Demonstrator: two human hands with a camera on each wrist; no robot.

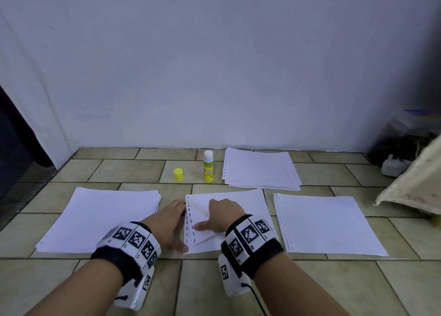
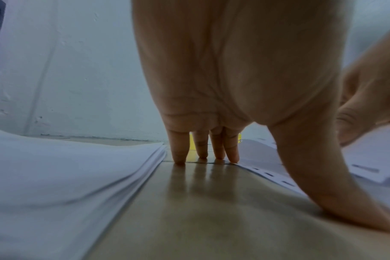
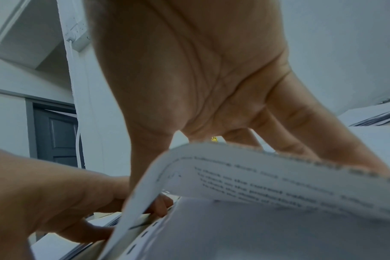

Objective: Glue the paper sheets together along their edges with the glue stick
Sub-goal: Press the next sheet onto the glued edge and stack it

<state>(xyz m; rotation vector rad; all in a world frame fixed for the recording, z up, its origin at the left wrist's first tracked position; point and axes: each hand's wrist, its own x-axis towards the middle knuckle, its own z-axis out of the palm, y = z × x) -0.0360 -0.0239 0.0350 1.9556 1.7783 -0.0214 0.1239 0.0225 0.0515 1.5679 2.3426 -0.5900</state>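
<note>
Two punched white sheets lie in the middle of the tiled surface. The lower sheet point(image 1: 250, 210) is flat. The upper sheet point(image 1: 202, 235) sits askew on it, and its near corner point(image 3: 256, 176) is curled up and shows printed text underneath. My right hand point(image 1: 220, 216) presses on the upper sheet with spread fingers point(image 3: 323, 140). My left hand point(image 1: 175, 225) stands at the sheets' punched left edge, with straight fingertips point(image 2: 203, 154) on the tile and the thumb point(image 2: 345, 202) on the near corner. The glue stick point(image 1: 208, 166) stands upright and uncapped behind them. Its yellow cap point(image 1: 178, 174) is to its left.
Paper stacks lie at the left point(image 1: 102, 220), right point(image 1: 329, 225) and back right point(image 1: 260, 167). A wall point(image 1: 214, 77) closes the far side. A pale cloth bag point(image 1: 415, 186) and a white plug point(image 1: 393, 166) sit at the far right.
</note>
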